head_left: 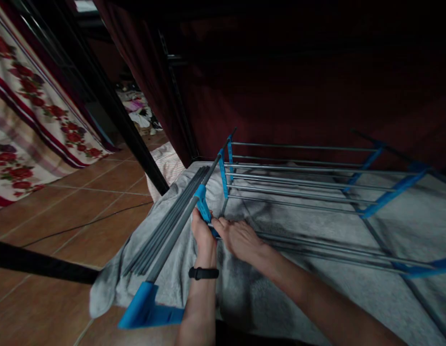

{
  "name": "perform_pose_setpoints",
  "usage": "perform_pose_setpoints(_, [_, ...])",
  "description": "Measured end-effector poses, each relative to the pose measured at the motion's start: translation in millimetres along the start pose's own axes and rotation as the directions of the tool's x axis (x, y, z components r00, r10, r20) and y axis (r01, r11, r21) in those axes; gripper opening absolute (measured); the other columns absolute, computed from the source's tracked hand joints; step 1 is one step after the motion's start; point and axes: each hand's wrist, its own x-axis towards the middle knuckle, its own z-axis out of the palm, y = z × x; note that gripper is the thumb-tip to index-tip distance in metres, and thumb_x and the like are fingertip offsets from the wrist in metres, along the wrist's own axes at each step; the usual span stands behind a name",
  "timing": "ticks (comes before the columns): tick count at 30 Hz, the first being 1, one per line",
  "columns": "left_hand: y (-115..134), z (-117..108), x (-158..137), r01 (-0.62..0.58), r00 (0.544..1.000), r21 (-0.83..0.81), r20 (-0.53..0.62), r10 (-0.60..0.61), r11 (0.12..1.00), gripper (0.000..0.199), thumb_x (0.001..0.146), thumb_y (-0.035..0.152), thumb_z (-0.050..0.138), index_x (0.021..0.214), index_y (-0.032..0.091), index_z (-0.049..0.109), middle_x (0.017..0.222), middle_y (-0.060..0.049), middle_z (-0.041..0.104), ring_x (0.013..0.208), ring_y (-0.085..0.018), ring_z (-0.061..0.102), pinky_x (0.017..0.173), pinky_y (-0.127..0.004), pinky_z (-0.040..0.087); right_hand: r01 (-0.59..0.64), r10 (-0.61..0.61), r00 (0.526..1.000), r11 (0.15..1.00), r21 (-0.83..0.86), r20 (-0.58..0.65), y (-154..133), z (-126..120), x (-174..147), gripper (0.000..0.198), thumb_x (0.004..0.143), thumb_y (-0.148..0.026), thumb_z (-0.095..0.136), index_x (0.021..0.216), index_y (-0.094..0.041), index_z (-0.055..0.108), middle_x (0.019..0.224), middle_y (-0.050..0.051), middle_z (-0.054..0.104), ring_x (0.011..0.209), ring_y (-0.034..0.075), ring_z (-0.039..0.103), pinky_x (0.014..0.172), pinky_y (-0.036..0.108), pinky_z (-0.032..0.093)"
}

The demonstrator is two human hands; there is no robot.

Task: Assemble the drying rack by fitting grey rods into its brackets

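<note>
A partly assembled rack of grey metal rods and blue plastic brackets lies on its side. My left hand [201, 234], with a black band on the wrist, is closed round the lower part of a blue bracket [202, 204]. That bracket sits on a long grey pole [177, 229]. My right hand [240, 239] is closed beside it, fingers at the end of a thin metal rod [298, 239] where it meets the bracket. My fingers partly hide the joint. A blue corner piece [145, 307] caps the near end of the pole.
Several loose grey rods [167, 218] lie left of the pole on a grey blanket [240, 293]. More rods [298, 188] span blue brackets at right. A black bed post [118, 110] and a floral curtain [31, 96] stand left; a cable [86, 222] crosses the tiled floor.
</note>
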Motion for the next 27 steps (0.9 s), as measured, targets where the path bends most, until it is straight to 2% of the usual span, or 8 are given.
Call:
perform_pose_setpoints(5, [2,1,-1,-0.013,1.000,-0.011,0.014,0.013,1.000,0.053,0.084,0.066,0.040,0.066,0.020,0.058,0.061,0.002,0.057,0.058,-0.013,0.055,0.064,-0.028,0.045,-0.006,0.006,0.999,1.000,0.005,0.047,1,-9,1,0.046,0.094,-0.011,0.030,0.135,-0.023,0.044,0.119,0.011,0.067,0.093,0.023,0.070,0.080,0.036,0.051])
perform_pose_setpoints(8, [3,1,-1,-0.028,0.996,-0.018,0.080,0.030,0.999,0.060,0.084,0.072,0.035,0.064,0.020,0.058,0.058,0.001,0.056,0.056,-0.014,0.054,0.063,-0.029,0.045,-0.036,0.036,0.998,0.999,-0.014,0.042,-2,-11,3,0.035,0.098,-0.022,0.030,0.127,-0.020,0.049,0.114,0.013,0.070,0.091,0.025,0.070,0.081,0.037,0.051])
perform_pose_setpoints(12, [0,1,-1,-0.003,0.993,-0.067,0.121,0.011,0.998,0.063,0.083,0.077,0.032,0.064,0.021,0.056,0.055,0.002,0.053,0.052,-0.013,0.051,0.059,-0.028,0.044,-0.055,0.056,0.998,0.998,-0.028,0.026,-4,-11,7,0.036,0.101,-0.035,0.027,0.124,-0.021,0.052,0.108,0.012,0.072,0.090,0.025,0.070,0.082,0.038,0.050])
perform_pose_setpoints(16, [-4,3,0,0.064,0.993,-0.124,0.110,-0.051,0.990,0.063,0.081,0.079,0.033,0.064,0.021,0.054,0.054,0.003,0.051,0.048,-0.011,0.049,0.053,-0.027,0.042,-0.055,0.054,0.998,0.998,0.035,0.035,-3,-11,10,0.037,0.101,-0.032,0.027,0.123,-0.022,0.056,0.111,0.011,0.071,0.096,0.024,0.069,0.085,0.038,0.049])
perform_pose_setpoints(20, [-6,6,4,0.074,0.995,-0.152,0.074,-0.063,0.986,0.062,0.080,0.078,0.036,0.066,0.021,0.054,0.052,0.004,0.050,0.047,-0.011,0.049,0.051,-0.026,0.040,-0.083,0.082,0.997,0.993,0.089,0.010,-2,-11,13,0.037,0.101,-0.028,0.028,0.127,-0.022,0.054,0.119,0.011,0.068,0.102,0.024,0.067,0.083,0.035,0.049])
perform_pose_setpoints(27, [-10,2,6,0.079,0.993,-0.121,0.102,-0.067,0.989,0.067,0.080,0.079,0.035,0.068,0.018,0.060,0.052,0.002,0.052,0.048,-0.011,0.049,0.050,-0.026,0.040,-0.091,0.091,0.996,0.995,0.048,0.001,3,-3,14,0.036,0.101,-0.029,0.026,0.125,-0.023,0.053,0.115,0.008,0.069,0.097,0.023,0.068,0.079,0.034,0.049])
